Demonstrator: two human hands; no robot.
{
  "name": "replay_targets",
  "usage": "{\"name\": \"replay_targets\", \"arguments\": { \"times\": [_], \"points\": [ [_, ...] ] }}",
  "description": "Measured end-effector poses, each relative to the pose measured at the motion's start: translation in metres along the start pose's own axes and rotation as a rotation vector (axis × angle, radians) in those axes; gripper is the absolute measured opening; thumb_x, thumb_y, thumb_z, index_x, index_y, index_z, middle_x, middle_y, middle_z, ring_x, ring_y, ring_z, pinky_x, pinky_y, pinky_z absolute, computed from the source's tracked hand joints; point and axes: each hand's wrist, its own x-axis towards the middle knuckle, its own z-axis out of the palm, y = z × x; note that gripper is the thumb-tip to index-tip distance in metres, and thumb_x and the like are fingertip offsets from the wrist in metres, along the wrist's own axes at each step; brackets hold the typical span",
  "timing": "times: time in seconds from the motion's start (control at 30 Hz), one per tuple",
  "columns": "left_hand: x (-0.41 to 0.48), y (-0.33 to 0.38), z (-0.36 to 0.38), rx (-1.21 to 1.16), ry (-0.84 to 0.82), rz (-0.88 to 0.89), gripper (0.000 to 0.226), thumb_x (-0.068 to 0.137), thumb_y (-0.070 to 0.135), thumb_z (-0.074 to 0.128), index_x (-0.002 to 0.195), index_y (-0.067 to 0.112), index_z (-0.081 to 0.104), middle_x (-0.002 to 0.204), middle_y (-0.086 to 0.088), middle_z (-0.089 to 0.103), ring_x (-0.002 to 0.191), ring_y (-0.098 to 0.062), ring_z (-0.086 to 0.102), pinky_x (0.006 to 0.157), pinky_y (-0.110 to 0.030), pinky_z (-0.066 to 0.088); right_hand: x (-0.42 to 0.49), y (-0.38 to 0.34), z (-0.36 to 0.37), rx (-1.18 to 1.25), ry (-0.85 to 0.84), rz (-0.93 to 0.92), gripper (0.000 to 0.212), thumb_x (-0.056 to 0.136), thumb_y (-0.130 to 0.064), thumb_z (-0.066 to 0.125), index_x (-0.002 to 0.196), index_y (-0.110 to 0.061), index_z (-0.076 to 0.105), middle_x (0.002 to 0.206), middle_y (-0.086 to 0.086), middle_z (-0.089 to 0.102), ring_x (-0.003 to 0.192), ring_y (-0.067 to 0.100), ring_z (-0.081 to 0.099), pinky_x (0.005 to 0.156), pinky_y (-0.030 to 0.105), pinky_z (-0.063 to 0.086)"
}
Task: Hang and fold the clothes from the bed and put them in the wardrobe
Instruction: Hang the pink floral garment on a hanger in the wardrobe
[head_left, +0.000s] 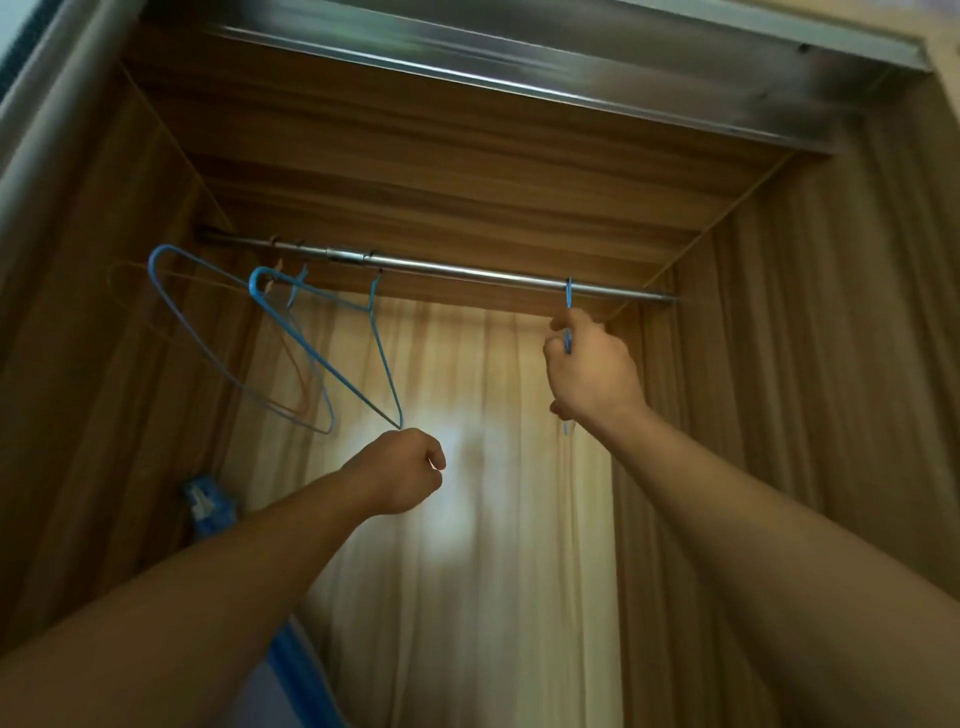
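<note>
Blue hangers gripped by both hands flank the rail's open middle.

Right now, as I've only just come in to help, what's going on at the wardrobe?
A person reaches up into the wardrobe with both hands. The right hand grips a blue hanger hooked on the metal rail. The left hand pinches the low corner of a second blue hanger hanging further left, near other hangers. No hanger in view carries clothes.
</note>
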Motion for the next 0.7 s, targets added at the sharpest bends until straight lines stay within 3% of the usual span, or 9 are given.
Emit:
{"name": "replay_targets", "arguments": {
  "times": [0.13,0.27,0.37,0.5,0.63,0.7],
  "points": [
    [0.0,-0.007,0.003,0.0,0.001,0.003,0.028,0.091,0.02,0.054,0.114,0.024,0.069,0.106,0.005,0.065,0.095,-0.014,0.062,0.091,-0.031,0.052,0.008,0.006,0.001,0.033,0.033,0.048,0.033,0.098,-0.018,0.035,0.126,-0.011,0.052,0.103,0.014,0.065,0.08,0.042,0.07,0.075,0.051,0.06],
    [-0.001,-0.011,0.005,0.012,0.008,0.002,0.028,0.092,0.02,0.053,0.116,0.024,0.068,0.107,0.006,0.065,0.095,-0.013,0.061,0.09,-0.03,0.051,0.009,0.008,-0.001,0.029,0.086,0.027,0.029,0.097,-0.011,0.034,0.12,-0.007,0.051,0.091,0.012,0.064,0.08,0.042,0.068,0.072,0.054,0.06],
    [-0.002,-0.014,0.009,0.027,-0.003,0.007,0.028,0.092,0.02,0.054,0.117,0.023,0.068,0.103,0.008,0.062,0.094,-0.012,0.06,0.087,-0.027,0.05,0.006,0.01,-0.007,0.021,0.128,0.024,0.027,0.094,-0.021,0.029,0.11,-0.013,0.05,0.091,0.012,0.064,0.075,0.042,0.068,0.07,0.053,0.06],
    [0.0,-0.013,0.011,0.034,-0.006,0.014,0.028,0.093,0.019,0.055,0.117,0.023,0.068,0.105,0.008,0.062,0.094,-0.012,0.06,0.086,-0.025,0.048,0.006,0.018,-0.021,0.052,0.221,0.053,0.044,0.082,-0.033,0.02,0.108,-0.018,0.052,0.099,0.014,0.066,0.077,0.044,0.07,0.071,0.052,0.06],
    [0.002,-0.01,0.015,0.021,-0.004,0.014,0.027,0.093,0.019,0.055,0.116,0.023,0.069,0.104,0.008,0.062,0.095,-0.012,0.061,0.087,-0.025,0.049,0.003,0.017,-0.034,0.0,0.253,-0.012,0.028,0.097,-0.026,0.028,0.108,-0.02,0.052,0.093,0.011,0.066,0.08,0.04,0.067,0.072,0.047,0.057],
    [0.003,-0.008,0.018,0.027,-0.002,0.018,0.027,0.093,0.019,0.056,0.116,0.022,0.069,0.105,0.007,0.063,0.096,-0.013,0.061,0.089,-0.026,0.049,0.0,0.02,-0.041,-0.112,0.266,-0.063,0.025,0.105,-0.021,0.032,0.118,-0.014,0.052,0.096,0.013,0.067,0.088,0.041,0.063,0.069,0.039,0.045]
  ]
}}
